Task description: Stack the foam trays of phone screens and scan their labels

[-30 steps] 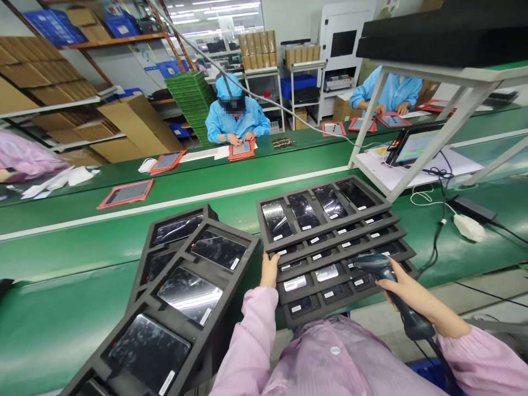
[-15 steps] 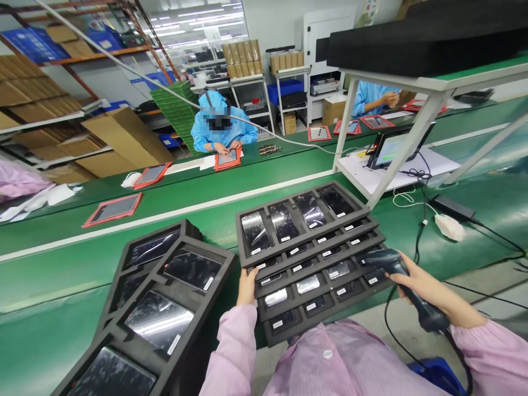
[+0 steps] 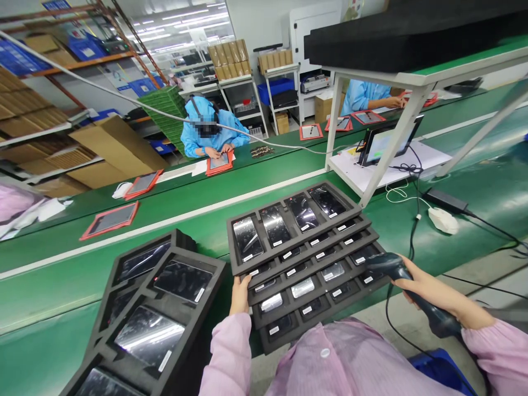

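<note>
A fanned stack of black foam trays (image 3: 243, 269) with glossy labelled screens in their slots rests on the green belt's near edge. My left hand (image 3: 240, 293) grips the stack's left front edge, fingers curled on the foam. My right hand (image 3: 429, 289) is closed round a black handheld barcode scanner (image 3: 396, 269), whose head sits over the right end of the lower trays. A cable drops from the scanner handle. A second stack of black foam trays (image 3: 165, 313) with larger screens lies at the lower left.
A white metal frame (image 3: 383, 154) stands on the belt at right, with a monitor (image 3: 388, 143), cables and a white adapter (image 3: 443, 220) beneath. Across the green conveyor (image 3: 165, 220), people in blue coats work on red-framed tablets (image 3: 109, 219). Cardboard boxes fill shelves at back left.
The view has swung right and down a little. My right hand with the scanner has shifted rightward along the lower trays. My left hand has kept its hold on the stack's edge.
</note>
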Demonstrator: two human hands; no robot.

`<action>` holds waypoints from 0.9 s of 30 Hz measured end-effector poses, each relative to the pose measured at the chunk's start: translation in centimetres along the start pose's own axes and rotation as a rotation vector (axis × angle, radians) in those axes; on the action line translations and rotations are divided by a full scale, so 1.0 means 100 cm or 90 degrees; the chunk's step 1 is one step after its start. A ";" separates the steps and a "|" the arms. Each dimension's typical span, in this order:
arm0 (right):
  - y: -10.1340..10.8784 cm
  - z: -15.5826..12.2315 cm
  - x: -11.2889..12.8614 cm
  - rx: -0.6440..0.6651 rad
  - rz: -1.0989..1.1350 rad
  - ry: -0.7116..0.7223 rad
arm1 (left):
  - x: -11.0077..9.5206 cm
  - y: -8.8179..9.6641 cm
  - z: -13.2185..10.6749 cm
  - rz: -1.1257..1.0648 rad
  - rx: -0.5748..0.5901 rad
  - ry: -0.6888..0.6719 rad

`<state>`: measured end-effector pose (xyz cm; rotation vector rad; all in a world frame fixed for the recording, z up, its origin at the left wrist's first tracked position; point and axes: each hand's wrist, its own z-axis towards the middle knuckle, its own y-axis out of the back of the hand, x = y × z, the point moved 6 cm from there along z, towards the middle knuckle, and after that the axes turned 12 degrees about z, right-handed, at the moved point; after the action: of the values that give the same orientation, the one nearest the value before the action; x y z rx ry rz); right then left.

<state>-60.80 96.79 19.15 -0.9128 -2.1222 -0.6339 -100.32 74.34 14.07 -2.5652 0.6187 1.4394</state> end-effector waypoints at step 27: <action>-0.046 -0.051 -0.020 -0.038 -0.016 0.027 | 0.009 0.001 0.012 -0.001 0.037 -0.038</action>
<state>-61.19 89.68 20.07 -0.8993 -2.0889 -0.7271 -100.87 74.35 12.65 -2.4686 0.6392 1.4704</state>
